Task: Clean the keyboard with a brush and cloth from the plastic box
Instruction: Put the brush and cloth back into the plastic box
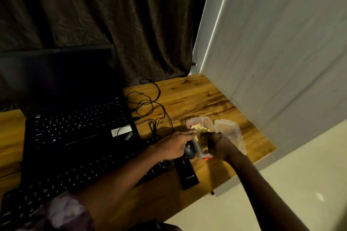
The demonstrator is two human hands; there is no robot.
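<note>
A clear plastic box (pixel 199 120) stands open on the wooden desk, right of the laptop. Its clear lid (pixel 231 134) lies just to its right. A yellowish cloth (pixel 198 137) fills the box; no brush is visible. My right hand (pixel 218 146) reaches down into the box with fingers curled on the cloth. My left hand (pixel 173 144) stretches across from the left, and its straight fingertips touch the box's near-left rim beside the cloth. A black external keyboard (pixel 75 176) lies in front of the laptop, partly under my left forearm.
An open black laptop (pixel 78 118) sits behind the keyboard. A dark mouse (pixel 188 151) lies beside the box, with a black remote (pixel 186 174) in front of it. Tangled black cables (pixel 150 104) run behind. The desk's right edge (pixel 262 157) lies close to the box.
</note>
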